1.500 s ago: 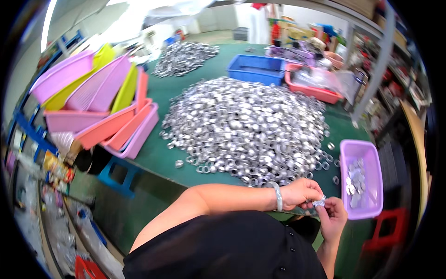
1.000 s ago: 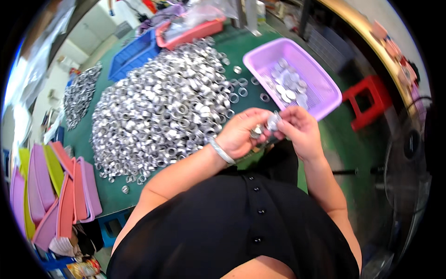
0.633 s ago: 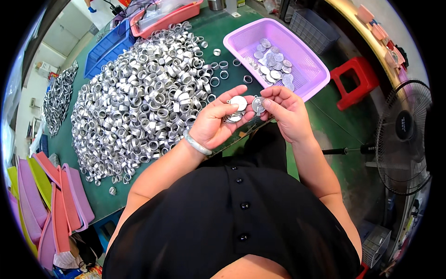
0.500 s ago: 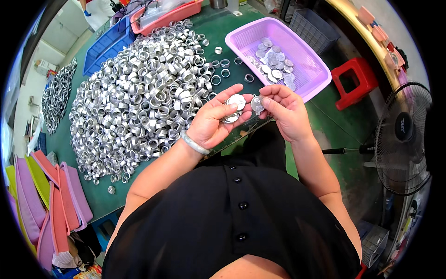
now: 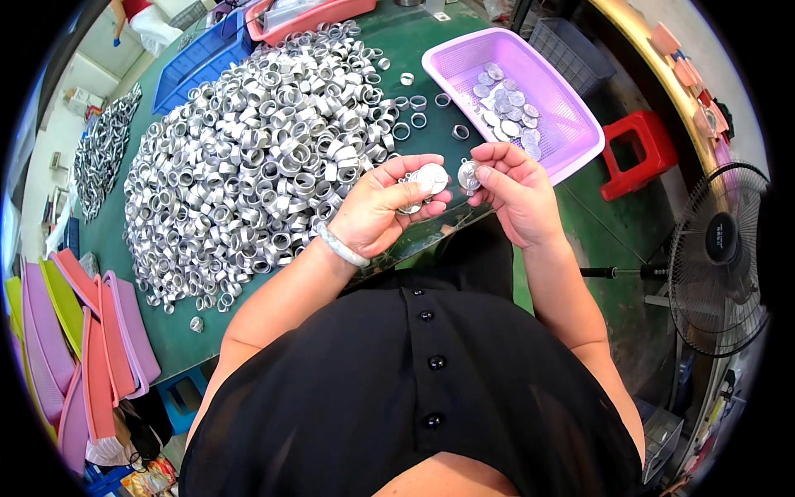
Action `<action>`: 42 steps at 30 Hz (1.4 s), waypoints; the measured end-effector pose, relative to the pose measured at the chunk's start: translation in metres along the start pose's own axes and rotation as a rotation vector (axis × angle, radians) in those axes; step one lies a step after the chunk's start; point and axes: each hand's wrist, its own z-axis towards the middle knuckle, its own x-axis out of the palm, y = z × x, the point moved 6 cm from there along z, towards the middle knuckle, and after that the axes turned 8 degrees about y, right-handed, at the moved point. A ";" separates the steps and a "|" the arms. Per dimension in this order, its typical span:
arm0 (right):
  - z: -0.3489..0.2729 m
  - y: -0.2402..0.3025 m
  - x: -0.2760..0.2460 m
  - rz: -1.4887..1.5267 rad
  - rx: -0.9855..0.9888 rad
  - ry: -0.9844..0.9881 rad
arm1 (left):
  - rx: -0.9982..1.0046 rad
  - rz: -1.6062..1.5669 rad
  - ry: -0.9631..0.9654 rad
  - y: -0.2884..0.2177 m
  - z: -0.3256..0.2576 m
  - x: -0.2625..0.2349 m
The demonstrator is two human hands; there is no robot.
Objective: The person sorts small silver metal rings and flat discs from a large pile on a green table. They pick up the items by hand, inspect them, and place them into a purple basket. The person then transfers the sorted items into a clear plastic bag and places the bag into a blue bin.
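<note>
Head view: near the purple basket (image 5: pixel 570 137), my right hand (image 5: pixel 522 199) pinches one silvery disc (image 5: pixel 469 175), my left hand (image 5: pixel 377 214) clasps several: likely light, stiff, slick; hold by rims.

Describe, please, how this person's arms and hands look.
The left hand and right hand wear no gloves. The left forearm and right forearm are sleeveless; only the left wears a smooth, pale bangle at the wrist. The buttoned top is black.

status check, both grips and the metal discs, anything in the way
Left grip holding several metal discs. Right grip pinching single looped disc, apart from the others. More discs in purple basket. Nothing blocking the gap between grips.
</note>
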 end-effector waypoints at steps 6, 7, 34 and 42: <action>-0.001 -0.011 0.004 0.089 0.098 0.020 | -0.014 -0.055 -0.052 0.003 -0.002 -0.009; -0.001 -0.013 0.005 0.117 0.124 0.026 | -0.019 -0.067 -0.046 0.004 -0.003 -0.008; -0.010 0.007 0.068 -1.046 -0.534 0.190 | 0.005 0.034 -0.175 -0.010 -0.028 -0.013; -0.005 -0.032 0.042 -0.110 0.215 0.154 | 0.045 0.277 -0.087 -0.013 -0.028 -0.009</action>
